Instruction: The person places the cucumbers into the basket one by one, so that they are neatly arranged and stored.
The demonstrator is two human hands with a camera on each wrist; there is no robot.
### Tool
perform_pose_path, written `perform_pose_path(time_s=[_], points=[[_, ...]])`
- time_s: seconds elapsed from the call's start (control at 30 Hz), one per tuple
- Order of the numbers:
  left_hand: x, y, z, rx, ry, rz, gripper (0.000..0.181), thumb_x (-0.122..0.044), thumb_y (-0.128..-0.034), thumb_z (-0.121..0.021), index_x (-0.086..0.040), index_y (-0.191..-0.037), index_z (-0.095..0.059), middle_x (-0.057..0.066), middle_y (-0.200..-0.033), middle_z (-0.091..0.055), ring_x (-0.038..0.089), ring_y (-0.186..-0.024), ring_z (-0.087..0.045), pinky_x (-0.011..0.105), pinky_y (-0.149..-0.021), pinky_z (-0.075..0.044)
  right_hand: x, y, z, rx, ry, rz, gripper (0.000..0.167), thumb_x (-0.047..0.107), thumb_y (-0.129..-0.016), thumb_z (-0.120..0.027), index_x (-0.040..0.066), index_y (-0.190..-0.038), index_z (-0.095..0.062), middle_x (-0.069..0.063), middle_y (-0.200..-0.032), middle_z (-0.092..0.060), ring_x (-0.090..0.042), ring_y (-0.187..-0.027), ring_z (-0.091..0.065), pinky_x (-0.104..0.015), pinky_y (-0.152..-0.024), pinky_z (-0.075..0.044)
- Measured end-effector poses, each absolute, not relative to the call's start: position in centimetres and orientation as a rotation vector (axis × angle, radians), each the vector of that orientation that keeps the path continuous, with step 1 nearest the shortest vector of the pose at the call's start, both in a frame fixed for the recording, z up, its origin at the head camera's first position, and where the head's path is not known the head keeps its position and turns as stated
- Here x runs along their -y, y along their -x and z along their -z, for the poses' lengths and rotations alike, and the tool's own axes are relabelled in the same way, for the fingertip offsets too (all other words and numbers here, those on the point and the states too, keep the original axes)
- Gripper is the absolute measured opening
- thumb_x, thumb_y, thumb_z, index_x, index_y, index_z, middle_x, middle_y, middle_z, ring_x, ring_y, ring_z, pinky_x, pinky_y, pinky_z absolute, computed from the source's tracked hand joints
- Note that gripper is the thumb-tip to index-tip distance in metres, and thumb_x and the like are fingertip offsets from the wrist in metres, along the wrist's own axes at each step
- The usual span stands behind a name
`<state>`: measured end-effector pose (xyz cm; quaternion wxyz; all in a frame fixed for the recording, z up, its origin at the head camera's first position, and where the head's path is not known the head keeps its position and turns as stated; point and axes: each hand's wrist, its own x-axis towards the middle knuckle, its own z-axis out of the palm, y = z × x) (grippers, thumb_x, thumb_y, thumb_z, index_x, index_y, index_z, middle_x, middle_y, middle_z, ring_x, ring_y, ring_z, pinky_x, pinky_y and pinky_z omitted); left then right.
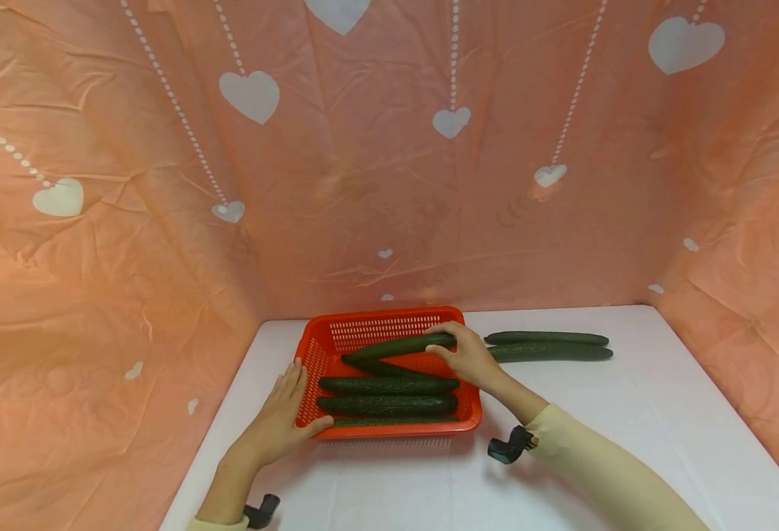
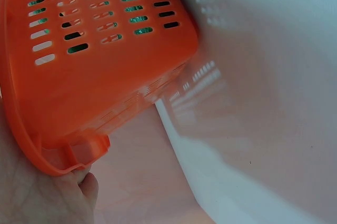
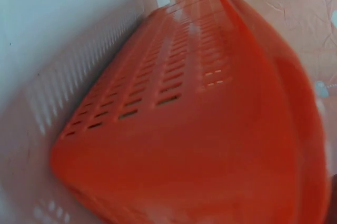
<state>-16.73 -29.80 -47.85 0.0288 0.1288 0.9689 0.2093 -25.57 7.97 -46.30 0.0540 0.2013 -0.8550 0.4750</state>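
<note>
A red perforated basket (image 1: 386, 431) holds several dark green cucumbers (image 1: 386, 405) lying side by side. At its back part, my right hand (image 1: 472, 358) holds the right end of one cucumber (image 1: 396, 346) between thumb and fingers; that cucumber's left end lies over another, slanting one. My left hand (image 1: 275, 422) rests against the basket's left side, fingers extended along the rim and thumb on the front left corner. In the left wrist view, the left hand (image 2: 42, 192) touches the rim (image 2: 23, 145). The right wrist view shows the basket's outer wall (image 3: 184, 150).
Two more cucumbers (image 1: 549, 351) lie on the white table (image 1: 602, 413) to the right of the basket. An orange sheet (image 1: 376, 184) with pale hearts hangs behind and at both sides. A dark wrist-worn device (image 1: 510, 445) sits at the right sleeve.
</note>
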Motion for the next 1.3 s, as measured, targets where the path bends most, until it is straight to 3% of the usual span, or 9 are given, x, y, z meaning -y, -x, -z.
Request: perform_pose_path(time_s=[0.6, 0.9, 1.17, 1.3], points=[[29.7, 16.6, 47.6, -2.986, -0.397, -0.654, 0.117, -0.067, -0.0963, -0.068, 0.008, -0.168, -0.013, 0.024, -0.178, 0.001, 0.047, -0.164, 0.002, 0.065, -0.131, -0.007, -5.1, 26.6, 47.1, 2.636, -0.68, -1.45, 0.028, 0.01, -0.099, -0.078, -0.001, -0.125, -0.075, -0.021, -0.135, -0.07, -0.042, -0.132, -0.061, -0.059, -0.112, -0.049], [29.5, 16.5, 47.5, -2.982, -0.387, -0.65, 0.117, -0.067, -0.0962, -0.068, 0.008, -0.168, -0.013, 0.023, -0.179, 0.0, 0.046, -0.164, 0.002, 0.065, -0.131, -0.007, -4.0, 26.6, 47.5, 2.646, -0.698, -1.512, 0.027, 0.011, -0.1, -0.076, 0.003, -0.126, -0.074, -0.017, -0.134, -0.07, -0.038, -0.132, -0.062, -0.057, -0.114, -0.049], [29.7, 16.6, 47.6, -2.982, -0.383, -0.642, 0.117, -0.068, -0.0962, -0.067, 0.006, -0.168, -0.012, 0.022, -0.179, 0.001, 0.047, -0.164, 0.003, 0.065, -0.131, -0.007, -4.5, 26.9, 47.9, 2.731, -0.905, -1.417, 0.044, 0.006, -0.101, -0.074, -0.003, -0.141, -0.059, -0.024, -0.138, -0.068, -0.041, -0.131, -0.063, -0.058, -0.114, -0.049], [29.7, 16.6, 47.6, -2.986, -0.391, -0.644, 0.116, -0.067, -0.0962, -0.068, 0.007, -0.168, -0.014, 0.023, -0.179, 0.001, 0.047, -0.164, 0.002, 0.066, -0.131, -0.007, -5.0, 27.0, 47.5, 2.752, -0.885, -1.375, 0.048, 0.009, -0.1, -0.076, -0.003, -0.144, -0.06, -0.023, -0.142, -0.066, -0.041, -0.134, -0.062, -0.059, -0.115, -0.048]])
